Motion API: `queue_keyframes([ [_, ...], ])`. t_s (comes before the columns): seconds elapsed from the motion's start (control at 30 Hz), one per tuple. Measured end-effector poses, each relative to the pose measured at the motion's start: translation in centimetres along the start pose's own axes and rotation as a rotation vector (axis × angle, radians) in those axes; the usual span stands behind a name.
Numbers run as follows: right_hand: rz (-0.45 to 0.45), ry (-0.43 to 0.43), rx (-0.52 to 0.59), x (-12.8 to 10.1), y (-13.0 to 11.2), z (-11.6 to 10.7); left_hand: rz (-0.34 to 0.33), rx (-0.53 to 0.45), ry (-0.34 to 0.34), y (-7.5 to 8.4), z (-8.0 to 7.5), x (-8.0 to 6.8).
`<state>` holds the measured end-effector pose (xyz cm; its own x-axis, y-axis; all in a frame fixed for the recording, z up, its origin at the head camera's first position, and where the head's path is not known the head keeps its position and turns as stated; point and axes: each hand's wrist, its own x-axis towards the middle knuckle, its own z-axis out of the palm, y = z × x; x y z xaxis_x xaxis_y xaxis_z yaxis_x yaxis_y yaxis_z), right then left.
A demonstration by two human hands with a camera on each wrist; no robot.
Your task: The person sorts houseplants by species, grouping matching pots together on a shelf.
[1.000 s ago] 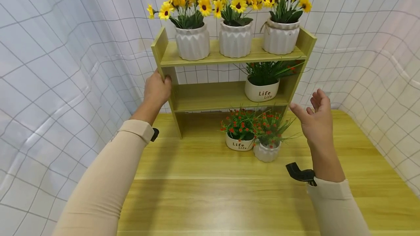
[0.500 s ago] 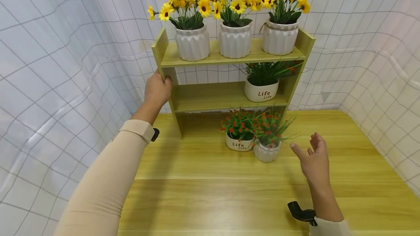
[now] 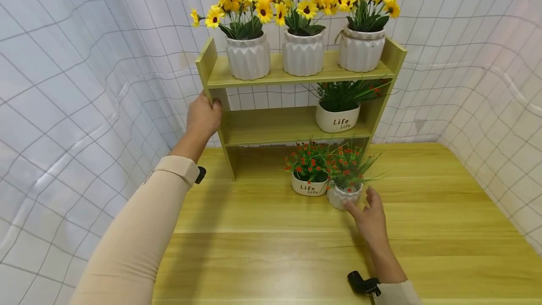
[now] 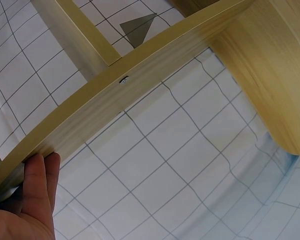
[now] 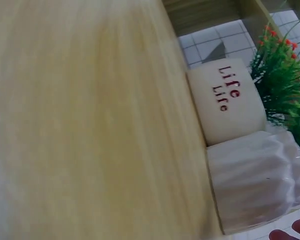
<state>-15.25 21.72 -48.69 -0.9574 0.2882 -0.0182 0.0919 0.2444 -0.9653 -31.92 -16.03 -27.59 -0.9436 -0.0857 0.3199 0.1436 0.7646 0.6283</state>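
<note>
My left hand (image 3: 203, 116) grips the front edge of the wooden shelf's left side panel (image 3: 210, 72), thumb on the inner face. In the left wrist view, the fingers (image 4: 37, 192) curl round the panel edge (image 4: 140, 75). My right hand (image 3: 365, 208) reaches low over the table to a ridged white pot of red flowers (image 3: 340, 196). Its thumb lies at the pot's front and its fingers spread beside it. In the right wrist view, the ridged pot (image 5: 255, 175) is close and a fingertip (image 5: 290, 233) shows at the bottom edge.
A "Life" pot of red flowers (image 3: 308, 186) stands touching the ridged pot's left side. Another "Life" pot (image 3: 337, 117) sits on the middle shelf (image 3: 271, 128). Three white pots of yellow flowers (image 3: 304, 52) fill the top shelf. A gridded cloth surrounds the wooden table (image 3: 271, 248).
My right hand has dropped from beside the shelf's right side down and leftward to the ridged pot on the table. The left hand has kept its grip on the shelf.
</note>
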Motion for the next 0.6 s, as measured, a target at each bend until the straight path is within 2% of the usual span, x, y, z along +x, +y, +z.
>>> queue_keyframes([
  [0.4,0.009,0.053,0.07,1.0,0.7,1.8,0.0,0.004,0.006,-0.1,0.2,0.1],
  [0.6,-0.041,0.114,0.144,1.4,1.0,2.8,0.006,-0.004,0.014,-0.1,0.2,0.0],
])
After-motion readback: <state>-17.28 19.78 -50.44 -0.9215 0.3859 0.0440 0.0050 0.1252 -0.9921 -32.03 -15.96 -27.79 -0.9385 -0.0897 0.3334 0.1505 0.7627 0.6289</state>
